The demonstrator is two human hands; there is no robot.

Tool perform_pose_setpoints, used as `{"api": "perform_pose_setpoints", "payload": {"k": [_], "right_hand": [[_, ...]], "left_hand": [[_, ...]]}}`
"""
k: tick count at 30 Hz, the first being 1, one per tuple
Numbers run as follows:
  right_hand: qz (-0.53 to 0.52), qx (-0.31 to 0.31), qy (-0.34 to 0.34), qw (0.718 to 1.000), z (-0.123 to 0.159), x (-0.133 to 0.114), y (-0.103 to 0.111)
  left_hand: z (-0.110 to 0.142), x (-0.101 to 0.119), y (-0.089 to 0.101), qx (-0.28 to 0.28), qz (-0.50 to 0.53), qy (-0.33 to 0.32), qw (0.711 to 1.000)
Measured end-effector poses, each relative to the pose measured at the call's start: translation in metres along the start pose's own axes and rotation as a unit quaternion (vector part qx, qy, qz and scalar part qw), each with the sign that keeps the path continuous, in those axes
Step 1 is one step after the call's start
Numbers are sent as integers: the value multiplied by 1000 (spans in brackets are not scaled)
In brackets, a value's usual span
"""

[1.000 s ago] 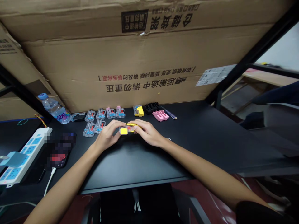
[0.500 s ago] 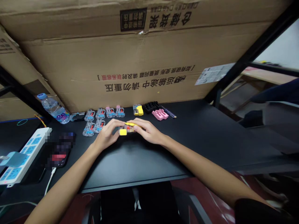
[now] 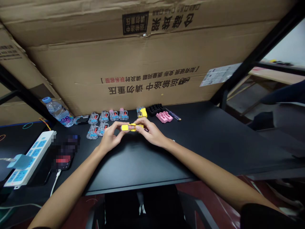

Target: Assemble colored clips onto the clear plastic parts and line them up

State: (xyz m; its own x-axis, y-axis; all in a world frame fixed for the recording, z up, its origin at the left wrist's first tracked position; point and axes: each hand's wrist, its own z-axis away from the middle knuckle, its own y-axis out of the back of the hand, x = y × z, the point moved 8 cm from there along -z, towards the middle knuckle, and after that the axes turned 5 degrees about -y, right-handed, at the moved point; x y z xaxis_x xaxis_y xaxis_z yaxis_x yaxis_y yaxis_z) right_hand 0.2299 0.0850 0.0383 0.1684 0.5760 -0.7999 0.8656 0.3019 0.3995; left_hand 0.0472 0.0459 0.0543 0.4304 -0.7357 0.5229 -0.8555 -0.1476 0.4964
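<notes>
- Your left hand (image 3: pixel 111 138) and right hand (image 3: pixel 152 134) pinch the slim yellow-and-clear piece (image 3: pixel 125 127) between them, above the smooth black table (image 3: pixel 133 168).
- Beyond your left hand lie rounded, transparent plastic cases (image 3: pixel 92 131).
- Past your right hand sits a slotted pink holder (image 3: pixel 165 118), near creased brown cardboard (image 3: pixel 140 57).

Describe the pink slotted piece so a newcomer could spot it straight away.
Find the cardboard wall along the back of the black desk. Near the wall's foot, just beyond the right hand, the pink slotted piece lies in front of a black slotted one and left of a slim pen-like item. Solid pink sets it apart from both.
</notes>
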Motion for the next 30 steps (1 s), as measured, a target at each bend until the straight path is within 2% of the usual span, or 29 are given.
{"api": "perform_pose_setpoints", "payload": {"k": [4,9,12,15,20,25,30], "right_hand": [[45,45,58,996,-1,-11,7],[69,33,73,994,2,-16,4],[93,20,96,991,4,-20,2],[147,2,154,977,7,-25,-2],[209,35,248,945,12,-33,1],[159,63,255,952,14,-39,3],[97,76,208,970,11,-35,2]], "left_hand": [[-1,4,2,-8,-22,-18,1000],[-2,7,1,-26,-48,-45,998],[-2,4,4,-5,-63,-24,998],[-2,1,6,17,-62,3,998],[-2,-8,2,22,7,55,998],[-2,-14,-3,2,87,98,991],[1,-20,-7,-3,127,138,982]]}}
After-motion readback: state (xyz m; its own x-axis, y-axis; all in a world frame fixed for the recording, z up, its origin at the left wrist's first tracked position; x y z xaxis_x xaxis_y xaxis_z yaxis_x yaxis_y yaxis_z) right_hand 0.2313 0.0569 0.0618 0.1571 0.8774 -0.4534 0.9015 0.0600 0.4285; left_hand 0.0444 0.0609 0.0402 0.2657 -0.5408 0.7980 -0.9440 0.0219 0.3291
